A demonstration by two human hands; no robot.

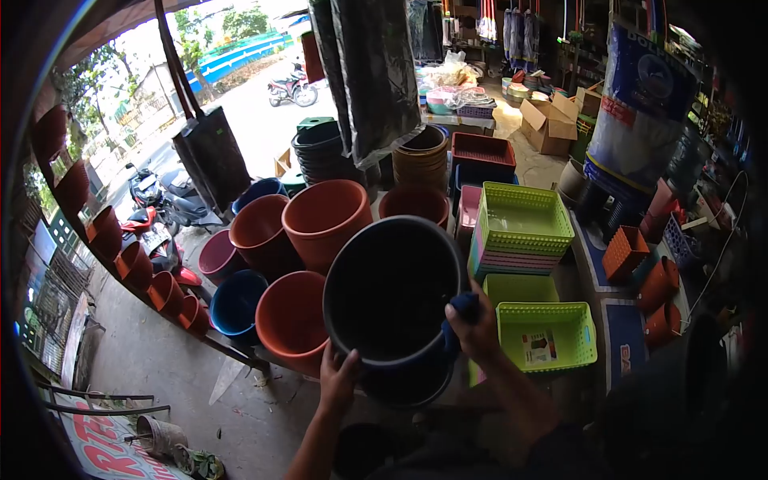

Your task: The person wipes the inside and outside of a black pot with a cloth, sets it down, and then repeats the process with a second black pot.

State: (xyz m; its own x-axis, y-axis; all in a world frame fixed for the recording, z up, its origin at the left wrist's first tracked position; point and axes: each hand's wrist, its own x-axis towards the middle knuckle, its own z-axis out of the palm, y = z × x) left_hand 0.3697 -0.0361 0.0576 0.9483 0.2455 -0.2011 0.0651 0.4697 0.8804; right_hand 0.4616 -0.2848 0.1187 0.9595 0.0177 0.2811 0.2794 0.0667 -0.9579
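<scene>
A large black plastic pot is tilted with its open mouth toward me. My left hand grips its lower left rim, thumb on the near side. On the pot's right side, my right hand is closed around a bunched dark blue cloth, which touches the outer wall near the rim. Another dark pot stands just beneath. Orange pots and a blue pot are to the left. Green plastic baskets lie to the right of my right hand.
Black bags hang overhead at left, and a long plastic-wrapped bundle hangs ahead. Small pots line a rail at left. A cardboard box sits farther back. Motorbikes are parked outside.
</scene>
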